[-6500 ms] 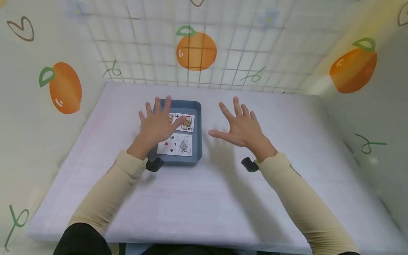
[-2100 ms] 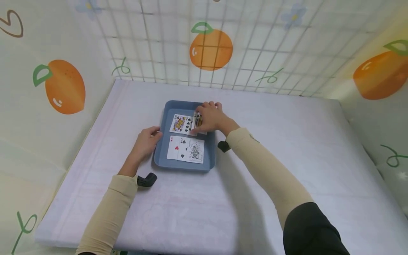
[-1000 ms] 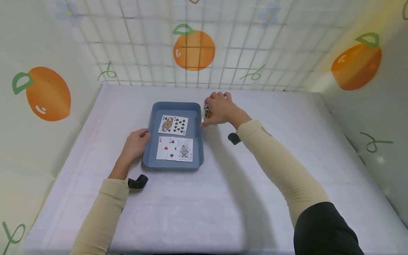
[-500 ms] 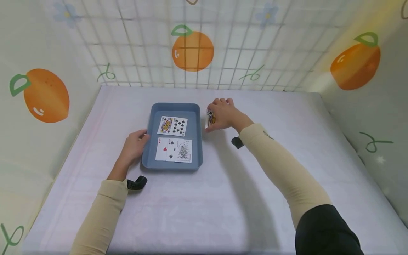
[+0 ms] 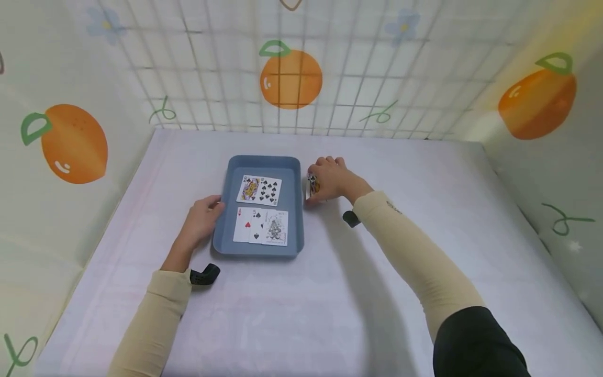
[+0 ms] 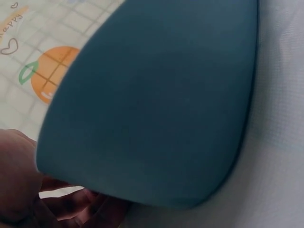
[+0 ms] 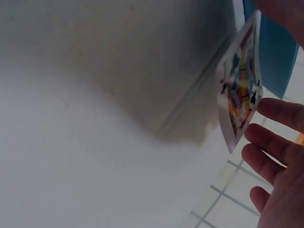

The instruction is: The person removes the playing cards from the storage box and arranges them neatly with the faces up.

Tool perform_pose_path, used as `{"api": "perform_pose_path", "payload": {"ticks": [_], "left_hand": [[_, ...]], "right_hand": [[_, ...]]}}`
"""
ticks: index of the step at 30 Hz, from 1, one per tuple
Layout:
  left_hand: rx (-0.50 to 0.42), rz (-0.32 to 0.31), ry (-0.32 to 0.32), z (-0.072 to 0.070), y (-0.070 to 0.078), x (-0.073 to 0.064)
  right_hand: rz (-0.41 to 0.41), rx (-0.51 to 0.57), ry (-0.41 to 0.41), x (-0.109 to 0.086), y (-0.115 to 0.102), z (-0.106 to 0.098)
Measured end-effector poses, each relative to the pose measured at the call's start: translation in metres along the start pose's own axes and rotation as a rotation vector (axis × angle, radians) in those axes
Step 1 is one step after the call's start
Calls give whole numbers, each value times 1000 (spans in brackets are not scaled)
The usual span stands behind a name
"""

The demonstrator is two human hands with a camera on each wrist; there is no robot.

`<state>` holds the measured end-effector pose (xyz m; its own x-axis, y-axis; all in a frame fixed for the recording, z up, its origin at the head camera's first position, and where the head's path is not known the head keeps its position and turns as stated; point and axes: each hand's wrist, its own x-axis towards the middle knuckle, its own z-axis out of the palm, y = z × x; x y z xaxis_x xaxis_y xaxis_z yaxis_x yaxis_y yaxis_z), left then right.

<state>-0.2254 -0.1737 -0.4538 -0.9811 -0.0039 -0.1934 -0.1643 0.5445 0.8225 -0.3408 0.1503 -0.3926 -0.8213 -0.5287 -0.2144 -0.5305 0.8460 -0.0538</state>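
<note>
A blue-grey tray stands left of centre on the table in the head view. At its left side my left hand holds the rim; the left wrist view shows the fingers partly hidden behind the tray. Just right of the tray, my right hand pinches a clubs face card between thumb and fingertips. That card looks bowed in the right wrist view, near the table. Inside the tray, a queen overlaps a ten of spades; below lie an ace of hearts, five of spades and joker.
A white cloth covers the table. Behind it rises a grid wall under a sheet printed with oranges. Side walls flank the table. A black wrist camera juts from the left cuff, another from the right.
My right hand has lifted the face card out of the tray's upper row, moved it right past the rim and lowered it beside the tray. My left hand has stayed at the tray's left side.
</note>
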Motion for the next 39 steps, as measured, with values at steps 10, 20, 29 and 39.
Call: {"api": "perform_pose_path", "payload": {"ticks": [10, 20, 29, 39], "left_hand": [[-6, 5, -1, -1, -1, 1], [-11, 6, -5, -2, 1, 0], [-20, 9, -11, -3, 1, -2], [-18, 1, -24, -5, -1, -1]], "right_hand": [[-31, 38, -6, 12, 2, 6], [-16, 64, -36, 15, 6, 9], [-6, 71, -41, 19, 7, 13], [15, 75, -57, 22, 10, 15]]}}
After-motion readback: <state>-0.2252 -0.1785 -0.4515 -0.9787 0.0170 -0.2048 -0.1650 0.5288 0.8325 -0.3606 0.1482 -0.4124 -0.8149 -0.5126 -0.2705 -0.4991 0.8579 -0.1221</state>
